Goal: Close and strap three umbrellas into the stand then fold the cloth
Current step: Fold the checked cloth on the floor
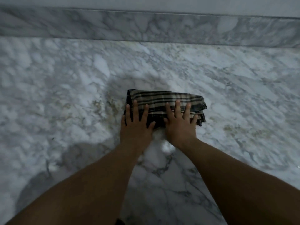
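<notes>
Cloth: striped cloth (165,103) lies folded on the marble floor (65,95).
Hands: left hand (136,124) and right hand (180,124) press it flat, fingers spread, gripping nothing.
Tip: smooth outward, keep edges aligned.

Both hands side by side on the cloth (164,101), on the floor (65,88)

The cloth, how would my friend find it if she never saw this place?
Start at the raised marble step along the far edge, then come down onto the white-and-grey marble floor. In the middle lies the cloth, folded into a rectangle, with the left hand and right hand pressing flat on it. It is the only dark, striped thing on the pale stone.
</notes>
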